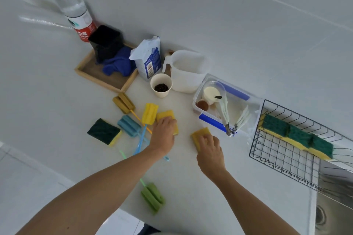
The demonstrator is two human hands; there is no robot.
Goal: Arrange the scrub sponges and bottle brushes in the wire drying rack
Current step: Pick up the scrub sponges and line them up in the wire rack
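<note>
On the white counter (191, 187), the left hand (163, 135) lies palm-down over a yellow scrub sponge (166, 115), its fingers curled onto the sponge's near end, while the right hand (210, 151) presses on a second yellow sponge (200, 133) with fingers bent over its near edge; whether either sponge is lifted off the surface cannot be told. The wire drying rack (282, 156) stands at the right beside the steel sink (332, 196), and three green-topped sponges (298, 135) stand in a row on edge along its far side. A fourth green-topped sponge (104, 130) lies flat at the left. Four sponge-headed bottle brushes are scattered nearby: olive-brown (124, 103), yellow (150, 113), blue (129, 125) and green (152, 196), the first three with handles crossing under the left wrist.
</note>
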